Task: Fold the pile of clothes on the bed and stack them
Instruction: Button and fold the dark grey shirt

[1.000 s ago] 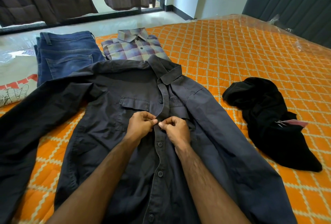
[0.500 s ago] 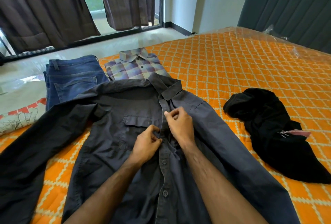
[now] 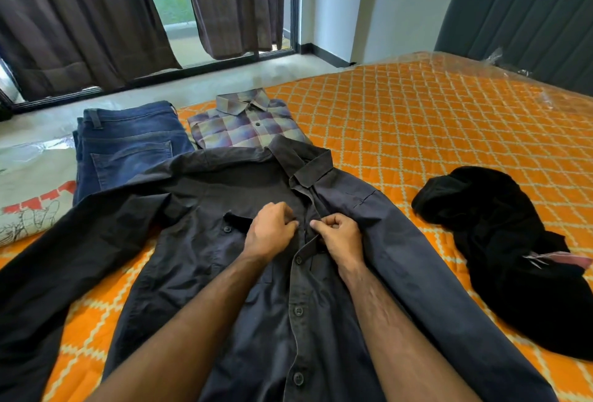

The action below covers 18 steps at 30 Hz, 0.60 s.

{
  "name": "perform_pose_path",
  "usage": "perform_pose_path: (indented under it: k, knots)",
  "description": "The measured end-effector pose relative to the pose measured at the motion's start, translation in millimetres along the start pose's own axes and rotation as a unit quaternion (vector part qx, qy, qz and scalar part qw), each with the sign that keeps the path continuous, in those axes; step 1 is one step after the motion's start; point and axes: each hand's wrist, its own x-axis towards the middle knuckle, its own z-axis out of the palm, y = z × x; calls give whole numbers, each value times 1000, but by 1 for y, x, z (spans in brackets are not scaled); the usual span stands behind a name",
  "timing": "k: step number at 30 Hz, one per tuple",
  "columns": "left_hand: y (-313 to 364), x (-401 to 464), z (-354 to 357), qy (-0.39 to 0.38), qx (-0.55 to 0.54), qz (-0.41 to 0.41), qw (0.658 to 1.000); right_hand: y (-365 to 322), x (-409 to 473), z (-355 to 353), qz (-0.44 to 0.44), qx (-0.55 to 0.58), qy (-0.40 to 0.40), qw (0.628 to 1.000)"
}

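Hands move up the shirt [image 3: 205, 241] placket at frame centre.
Left hand [image 3: 271, 231] and right hand [image 3: 340, 236] now pinch its edges higher up: buttoning continues, folding not begun.

One cam only, on my head, wide-angle, aimed fwd and down over the bed [image 3: 417, 119]. It sits close above my forearms and the dark shirt [image 3: 199, 266], w/ the window curtains [image 3: 80, 16] across the top. Edges bend, prob lens distortion. No 2nd view to overlap.
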Motion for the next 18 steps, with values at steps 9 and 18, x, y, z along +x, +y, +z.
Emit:
perform_pose_path:
  k: [9, 18]
  knots:
    - [28, 9, -13, -60, 75, -40, 995, 0, -1, -4, 49, 145, -70, 986]
    - [50, 11, -20, -45, 315, 112, 941, -4, -1, -5, 59, 137, -75, 986]
